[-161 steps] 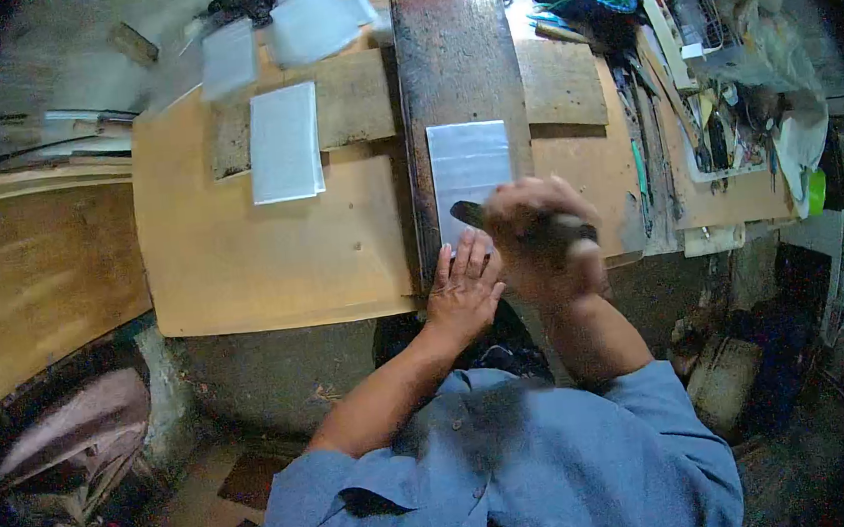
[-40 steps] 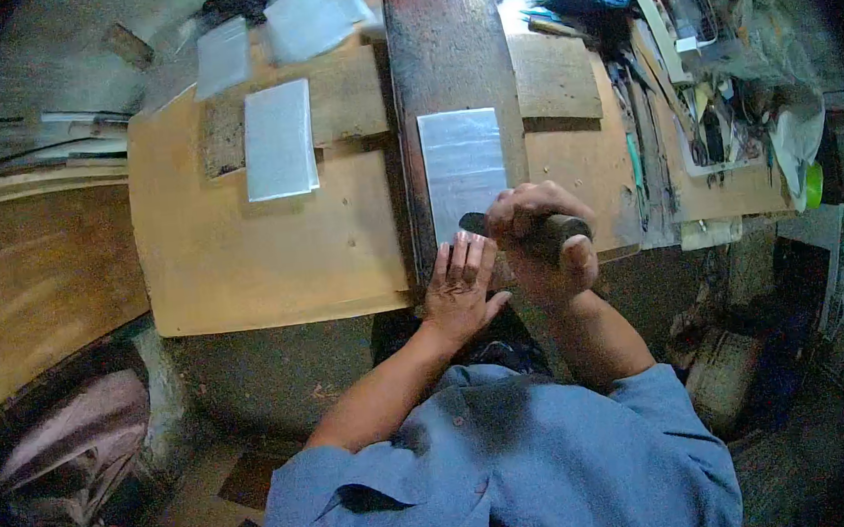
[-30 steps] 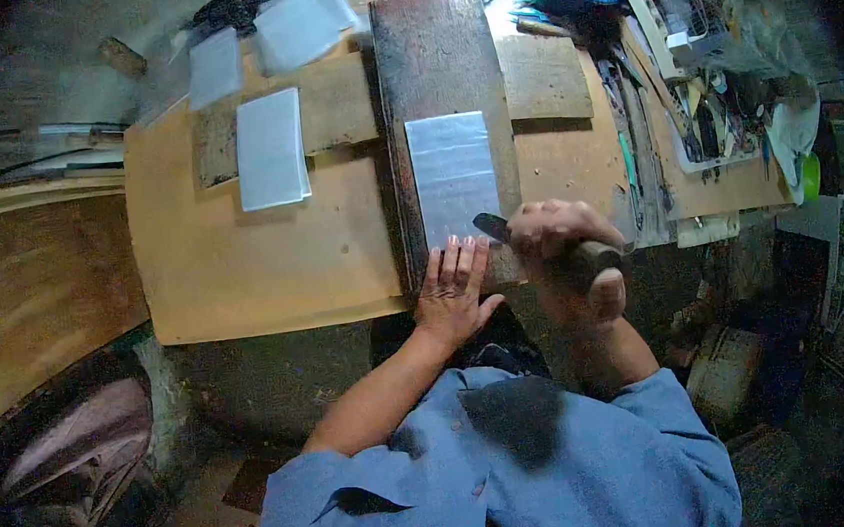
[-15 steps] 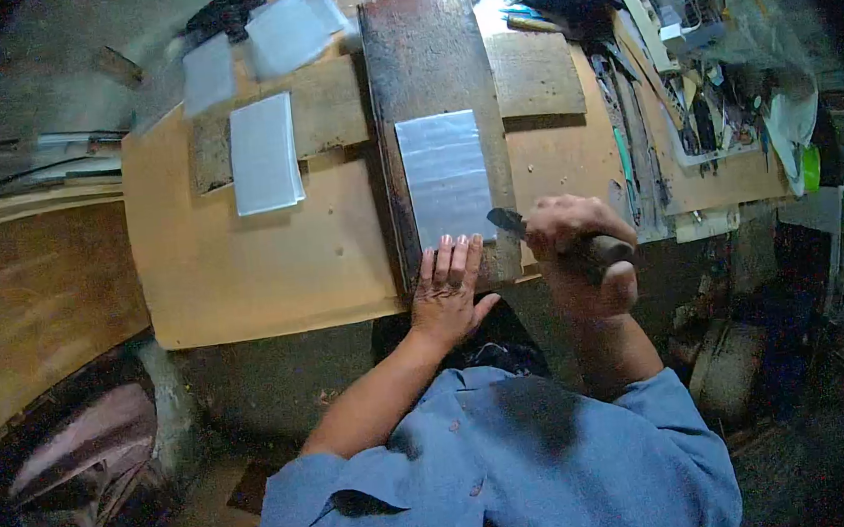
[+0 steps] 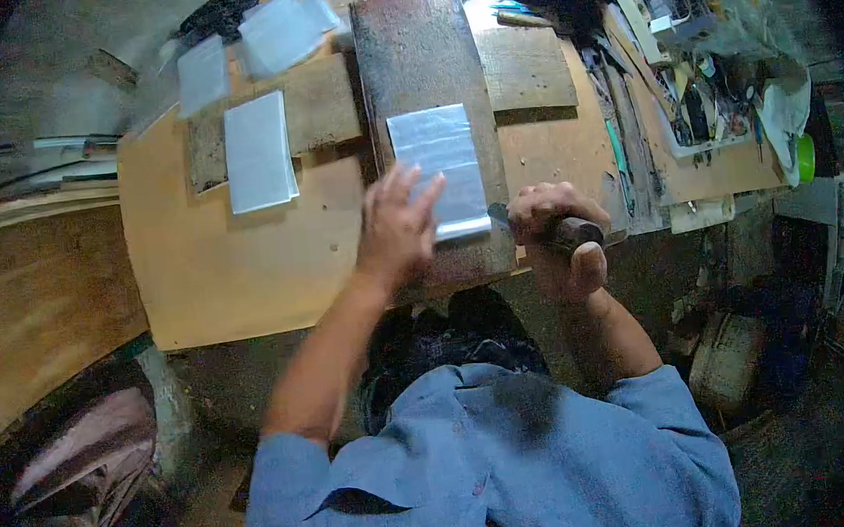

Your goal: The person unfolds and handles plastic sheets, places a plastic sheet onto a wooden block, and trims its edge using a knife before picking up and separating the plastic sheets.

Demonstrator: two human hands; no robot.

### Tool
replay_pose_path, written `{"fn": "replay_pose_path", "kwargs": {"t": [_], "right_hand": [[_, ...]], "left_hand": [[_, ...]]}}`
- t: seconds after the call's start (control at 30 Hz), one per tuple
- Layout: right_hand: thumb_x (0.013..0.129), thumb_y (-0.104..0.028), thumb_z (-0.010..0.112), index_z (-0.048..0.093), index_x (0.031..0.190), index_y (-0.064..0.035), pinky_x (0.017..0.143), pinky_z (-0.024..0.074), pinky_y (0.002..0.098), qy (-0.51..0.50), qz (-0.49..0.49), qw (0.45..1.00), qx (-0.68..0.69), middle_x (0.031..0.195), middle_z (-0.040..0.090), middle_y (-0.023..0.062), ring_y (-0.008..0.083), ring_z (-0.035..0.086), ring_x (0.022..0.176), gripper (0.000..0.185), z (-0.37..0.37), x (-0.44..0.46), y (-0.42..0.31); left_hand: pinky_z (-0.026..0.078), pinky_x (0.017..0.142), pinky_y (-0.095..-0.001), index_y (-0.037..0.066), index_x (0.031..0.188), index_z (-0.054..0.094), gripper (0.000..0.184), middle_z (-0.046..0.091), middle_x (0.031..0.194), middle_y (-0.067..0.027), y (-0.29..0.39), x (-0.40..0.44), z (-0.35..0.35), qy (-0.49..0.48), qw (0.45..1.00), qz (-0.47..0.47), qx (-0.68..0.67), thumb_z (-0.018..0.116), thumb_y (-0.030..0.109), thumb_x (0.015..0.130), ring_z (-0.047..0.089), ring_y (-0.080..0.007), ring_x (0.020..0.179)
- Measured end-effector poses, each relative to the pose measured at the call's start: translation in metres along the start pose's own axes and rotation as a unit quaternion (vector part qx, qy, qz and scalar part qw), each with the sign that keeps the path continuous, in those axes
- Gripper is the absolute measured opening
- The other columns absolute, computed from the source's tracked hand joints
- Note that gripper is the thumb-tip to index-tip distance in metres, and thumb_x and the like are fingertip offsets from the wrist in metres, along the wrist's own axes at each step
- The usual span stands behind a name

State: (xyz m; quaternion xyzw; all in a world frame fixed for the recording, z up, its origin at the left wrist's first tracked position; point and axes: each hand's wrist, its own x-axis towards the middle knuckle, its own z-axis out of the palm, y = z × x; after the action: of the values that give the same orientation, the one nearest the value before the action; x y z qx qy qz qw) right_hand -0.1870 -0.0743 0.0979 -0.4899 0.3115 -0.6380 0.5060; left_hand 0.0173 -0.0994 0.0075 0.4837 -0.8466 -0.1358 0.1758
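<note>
A whitish, shiny stack of plastic sheets [image 5: 441, 161] lies on a long dark wooden board [image 5: 414, 53]. Over the stack's lower left edge is my left hand [image 5: 400, 215], its fingers spread and slightly blurred; I cannot tell how firmly it touches. My right hand [image 5: 550, 214] is wrapped round the handle of a knife [image 5: 580, 234], right of the board. The knife's dark blade points left at the lower right corner of the stack and is partly hidden by my fingers. Another plastic stack [image 5: 258, 152] lies to the left.
More plastic sheets [image 5: 287, 34] lie at the back left. A cross plank [image 5: 525, 66] shows on either side of the board. At the right are a power strip [image 5: 629, 9], a tray of tools [image 5: 711, 128] and a green-handled tool [image 5: 617, 151]. The table's front edge runs near me.
My left hand has lifted from the stack's near edge and moved left and forward to its left side, fingers spreading. My right hand has shifted slightly left with the knife.
</note>
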Motion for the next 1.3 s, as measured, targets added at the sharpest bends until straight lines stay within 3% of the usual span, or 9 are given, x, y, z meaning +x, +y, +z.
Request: {"fn": "replay_pose_path", "kwargs": {"t": [0.07,0.17,0.37,0.73,0.83,0.9,1.0,1.17,1.3], "right_hand": [[0.079,-0.062,0.055,0.050,0.082,0.0022,0.053,0.0330,0.0314,0.004,0.011,1.000,0.002,0.069,0.042,0.0065,0.0188,0.041,0.061,0.064,0.003,-0.001,-0.001],[0.078,-0.062,0.056,0.050,0.085,0.0010,0.056,0.0343,0.0320,-0.009,-0.019,1.000,0.002,0.070,0.043,0.0063,0.0187,0.041,0.063,0.064,0.004,-0.001,0.001],[0.078,-0.063,0.057,0.050,0.086,-0.0003,0.063,0.0374,0.0347,0.047,0.014,0.997,0.060,0.072,0.044,0.0077,0.0209,0.043,0.066,0.063,0.036,-0.010,-0.021],[0.076,-0.063,0.059,0.050,0.083,-0.0011,0.067,0.0383,0.0372,0.041,0.028,0.995,0.089,0.072,0.045,0.0064,0.0210,0.044,0.066,0.063,0.071,-0.013,-0.016],[0.076,-0.061,0.060,0.049,0.083,-0.0015,0.069,0.0379,0.0368,-0.022,0.040,0.992,0.114,0.072,0.044,0.0060,0.0209,0.044,0.068,0.061,0.073,-0.010,-0.013],[0.075,-0.061,0.061,0.051,0.086,-0.0010,0.070,0.0373,0.0359,-0.013,0.086,0.995,0.048,0.073,0.044,0.0063,0.0210,0.043,0.069,0.062,0.065,-0.011,0.012],[0.075,-0.059,0.062,0.053,0.090,0.0011,0.068,0.0375,0.0354,0.020,0.081,0.993,0.086,0.074,0.045,0.0076,0.0215,0.043,0.069,0.062,0.060,-0.007,0.011],[0.077,-0.054,0.061,0.054,0.097,0.0032,0.065,0.0386,0.0361,-0.033,0.028,0.995,0.095,0.075,0.047,0.0102,0.0233,0.045,0.072,0.060,0.047,-0.013,0.016],[0.076,-0.055,0.063,0.055,0.096,0.0001,0.066,0.0391,0.0365,0.048,0.058,0.990,0.120,0.077,0.048,0.0106,0.0238,0.047,0.073,0.059,0.044,-0.009,0.010]], "left_hand": [[0.028,0.104,-0.0470,0.027,0.131,0.049,0.061,0.038,0.138,-0.0130,-0.015,0.019,-0.015,-0.020,0.999,-0.001,0.040,0.069,0.030,0.074,0.031,-0.0340,0.131],[0.019,0.109,-0.0506,0.039,0.135,0.042,0.075,0.025,0.147,-0.0091,-0.038,0.030,-0.014,-0.123,0.991,0.008,0.050,0.072,0.049,0.067,0.019,-0.0339,0.137],[0.016,0.109,-0.0522,0.041,0.135,0.040,0.078,0.024,0.148,-0.0056,-0.042,0.031,-0.013,-0.153,0.988,-0.020,0.027,0.071,0.056,0.065,0.015,-0.0325,0.138],[0.018,0.107,-0.0524,0.040,0.134,0.040,0.079,0.023,0.147,-0.0049,-0.046,0.033,-0.011,-0.156,0.987,-0.022,0.015,0.074,0.052,0.064,0.015,-0.0315,0.137],[0.019,0.107,-0.0533,0.041,0.134,0.039,0.080,0.023,0.147,-0.0048,-0.048,0.032,-0.007,-0.156,0.987,-0.019,0.018,0.074,0.052,0.063,0.015,-0.0316,0.137],[0.020,0.106,-0.0538,0.041,0.135,0.038,0.081,0.022,0.147,-0.0048,-0.049,0.032,-0.004,-0.151,0.988,-0.012,0.022,0.074,0.052,0.063,0.015,-0.0317,0.137],[0.021,0.106,-0.0546,0.041,0.135,0.037,0.082,0.022,0.147,-0.0050,-0.050,0.031,-0.003,-0.143,0.989,-0.001,0.033,0.074,0.053,0.062,0.014,-0.0318,0.137],[0.021,0.106,-0.0554,0.041,0.134,0.038,0.083,0.021,0.147,-0.0050,-0.047,0.032,-0.008,-0.160,0.987,-0.023,0.013,0.075,0.054,0.061,0.014,-0.0324,0.137],[0.020,0.106,-0.0560,0.041,0.134,0.038,0.083,0.021,0.147,-0.0049,-0.048,0.034,-0.007,-0.155,0.988,-0.009,0.007,0.075,0.053,0.061,0.014,-0.0329,0.138]]}}
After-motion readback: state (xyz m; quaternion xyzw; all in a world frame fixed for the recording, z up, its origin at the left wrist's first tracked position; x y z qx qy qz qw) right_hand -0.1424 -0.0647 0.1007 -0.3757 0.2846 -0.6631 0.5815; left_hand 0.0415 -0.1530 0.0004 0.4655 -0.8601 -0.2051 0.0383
